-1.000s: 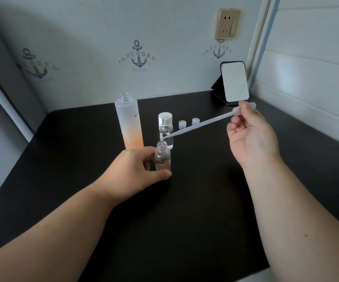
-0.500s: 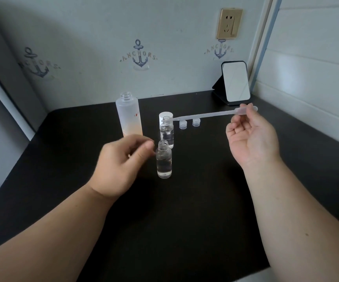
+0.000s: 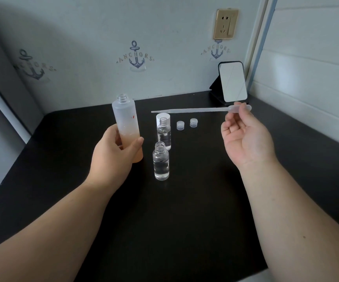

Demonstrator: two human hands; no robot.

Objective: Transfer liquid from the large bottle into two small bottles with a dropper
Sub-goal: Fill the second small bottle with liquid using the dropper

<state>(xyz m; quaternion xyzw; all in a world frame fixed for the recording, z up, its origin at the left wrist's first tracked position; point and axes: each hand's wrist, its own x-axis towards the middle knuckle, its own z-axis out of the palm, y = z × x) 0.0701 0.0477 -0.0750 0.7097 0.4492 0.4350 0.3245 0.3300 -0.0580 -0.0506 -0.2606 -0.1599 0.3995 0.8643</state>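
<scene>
My left hand is wrapped around the lower part of the large frosted bottle, which is uncapped, white above and orange below, and tilts slightly. Two small clear bottles stand open beside it: the near small bottle and the far small bottle, both holding clear liquid. My right hand pinches the bulb of a clear plastic dropper. The dropper lies nearly level in the air, its tip pointing left above the far small bottle.
The black table carries two small clear caps and a white cap behind the far small bottle. A small mirror on a black stand sits in the back right corner. Walls close in behind and to the right.
My left hand let go of the near small bottle, moved left and took hold of the large bottle. The dropper swung up from the near bottle's mouth to nearly level.
</scene>
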